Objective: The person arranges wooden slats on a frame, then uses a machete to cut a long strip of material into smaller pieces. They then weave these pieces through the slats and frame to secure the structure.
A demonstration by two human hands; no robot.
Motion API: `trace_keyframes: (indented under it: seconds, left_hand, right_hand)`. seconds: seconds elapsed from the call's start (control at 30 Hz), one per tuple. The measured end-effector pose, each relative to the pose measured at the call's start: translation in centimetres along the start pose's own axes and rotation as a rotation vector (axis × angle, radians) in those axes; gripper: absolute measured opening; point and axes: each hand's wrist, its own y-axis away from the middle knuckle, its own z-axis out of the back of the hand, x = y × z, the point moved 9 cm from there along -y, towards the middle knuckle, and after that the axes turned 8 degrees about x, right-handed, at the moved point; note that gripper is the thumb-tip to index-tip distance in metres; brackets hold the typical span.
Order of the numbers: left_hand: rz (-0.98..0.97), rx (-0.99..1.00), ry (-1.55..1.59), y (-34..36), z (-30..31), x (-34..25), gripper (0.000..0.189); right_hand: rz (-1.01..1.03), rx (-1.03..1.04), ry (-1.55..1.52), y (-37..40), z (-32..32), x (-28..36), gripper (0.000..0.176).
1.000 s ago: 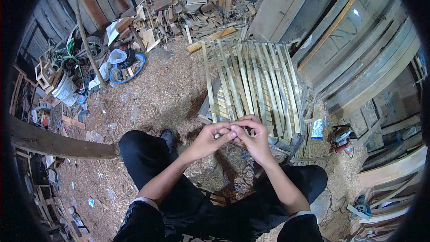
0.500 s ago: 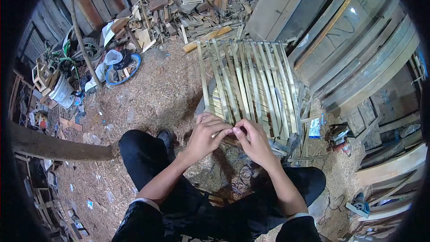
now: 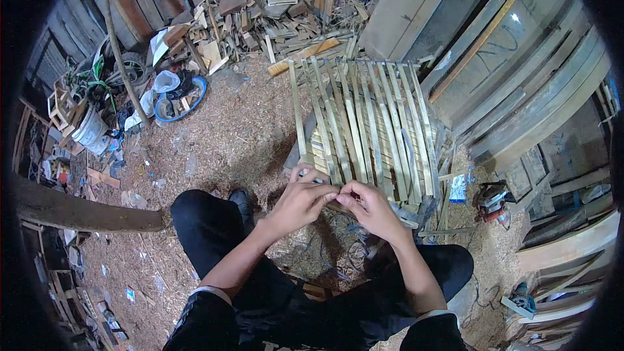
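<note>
My left hand [image 3: 300, 200] and my right hand [image 3: 369, 207] meet fingertip to fingertip above the near edge of a stack of wooden slats [image 3: 364, 123]. Both hands are closed in a pinch, thumb against forefinger. Whatever lies between the fingertips is too small or too hidden to make out. The slats are long, pale and thin, laid side by side with small gaps. Beneath them shows another layer of strips running crosswise.
Wood offcuts [image 3: 260, 23] are heaped against the back wall. A blue basin [image 3: 197, 101] and a white bucket [image 3: 91, 131] stand at left. A thick beam [image 3: 91, 208] juts in from the left. Boards [image 3: 416, 6] lean at right, near a power tool [image 3: 497, 205]. Sawdust covers the floor.
The pinched fingertips stay together at nearly the same place. My right hand has turned slightly, its fingers now curled more toward the left hand. The slats have not moved.
</note>
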Motion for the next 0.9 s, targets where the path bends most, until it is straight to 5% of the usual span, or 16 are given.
trace_keyframes:
  seconds: [0.27,0.9]
  left_hand:
    - [0.099,0.122,0.186,0.7,-0.3,1.7,0.017]
    - [0.107,-0.170,0.063,0.4,1.7,2.4,0.013]
  right_hand:
    - [-0.002,0.096,0.085,-0.3,-0.2,0.5,0.020]
    - [-0.029,-0.176,-0.100,-0.8,0.6,-0.7,0.013]
